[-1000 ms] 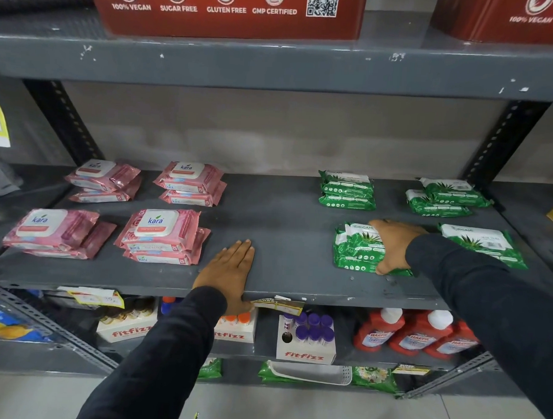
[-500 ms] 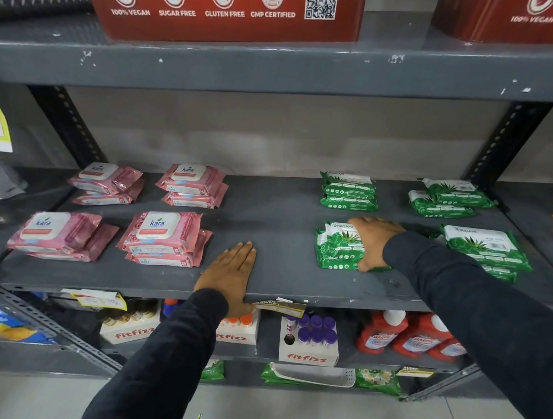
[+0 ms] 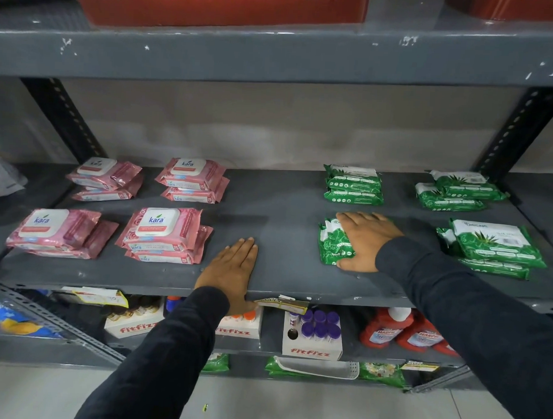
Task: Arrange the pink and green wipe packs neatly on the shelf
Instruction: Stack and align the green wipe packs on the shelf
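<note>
On the grey shelf (image 3: pixel 284 209) pink wipe packs lie in small stacks on the left: two at the back (image 3: pixel 105 180) (image 3: pixel 191 179) and two in front (image 3: pixel 59 231) (image 3: pixel 163 232). Green wipe packs are stacked on the right, at the back (image 3: pixel 353 185) (image 3: pixel 457 190) and front right (image 3: pixel 495 245). My right hand (image 3: pixel 366 240) lies flat on a front green stack (image 3: pixel 332 242), fingers over its top. My left hand (image 3: pixel 232 265) rests flat on the bare shelf near the front edge, holding nothing.
A red box (image 3: pixel 219 3) sits on the shelf above. Below are white fitfizz boxes (image 3: pixel 311 336), red bottles (image 3: pixel 402 333) and green packets (image 3: pixel 382 373). Dark slotted uprights (image 3: pixel 65 117) (image 3: pixel 519 133) frame the bay.
My right hand has slid the front green stack to the left, away from the front right stack and under the back green stack. My left hand has stayed flat on the shelf.
</note>
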### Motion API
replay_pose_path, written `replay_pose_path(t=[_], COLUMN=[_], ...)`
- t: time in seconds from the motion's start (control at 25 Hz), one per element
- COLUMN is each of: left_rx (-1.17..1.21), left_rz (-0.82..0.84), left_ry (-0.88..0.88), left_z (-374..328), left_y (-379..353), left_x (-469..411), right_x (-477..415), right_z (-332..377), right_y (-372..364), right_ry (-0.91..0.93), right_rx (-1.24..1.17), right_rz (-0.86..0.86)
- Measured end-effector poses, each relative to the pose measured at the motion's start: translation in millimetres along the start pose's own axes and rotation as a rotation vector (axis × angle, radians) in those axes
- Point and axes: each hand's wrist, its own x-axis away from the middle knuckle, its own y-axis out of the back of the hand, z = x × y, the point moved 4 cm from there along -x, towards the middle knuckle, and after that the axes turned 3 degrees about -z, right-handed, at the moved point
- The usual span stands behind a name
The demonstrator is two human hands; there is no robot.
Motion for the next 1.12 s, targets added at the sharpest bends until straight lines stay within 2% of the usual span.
replay_pose_path(t=[0.12, 0.24, 0.36, 0.44, 0.52, 0.6, 0.68, 0.76, 0.84, 1.04, 1.12], left_rx=[0.001, 0.006, 0.028, 0.031, 0.022, 0.013, 0.019, 0.003, -0.026, -0.063, -0.073], left_rz=[-0.017, -0.006, 0.009, -0.005, -0.01, -0.017, -0.02, -0.014, -0.012, 0.035, 0.073], left_ry=[-0.002, -0.001, 0.015, 0.025, 0.021, 0.021, 0.032, 0.03, 0.027, 0.03, 0.027], left_z=[1.4, -0.8, -1.3, -1.0, -1.5, -1.9, -1.0, -1.6, -3.8, -7.5, -9.9], left_y=[-0.6, 1.3, 2.9, 3.5, 4.1, 3.7, 3.7, 4.0, 5.1, 7.1, 8.2], left_x=[-0.7, 1.8, 3.8, 4.1, 2.6, 2.4, 1.6, 0.6, 0.3, 1.0, 1.4], right_x=[1.1, 4.0, 12.8, 25.1, 45.0, 73.2, 97.9, 110.7, 113.0, 110.5, 110.6], right_z=[3.2, 4.4, -5.3, -36.3, -93.2, -154.0, -189.7, -200.2, -200.2, -194.5, -191.1], right_y=[-3.6, -3.2, 11.0, 27.0, 36.9, 29.8, 6.4, -21.0, -35.5, -39.9, -38.2], right_ry=[-0.001, -0.006, -0.013, -0.114, -0.318, -0.527, -0.626, -0.657, -0.672, -0.669, -0.681], right_rx=[0.028, 0.019, -0.129, -0.226, -0.237, -0.188, -0.175, -0.218, -0.187, -0.078, -0.067], right_rz=[-0.06, -0.004, 0.034, -0.129, -0.239, -0.177, -0.036, -0.006, -0.081, -0.164, -0.137])
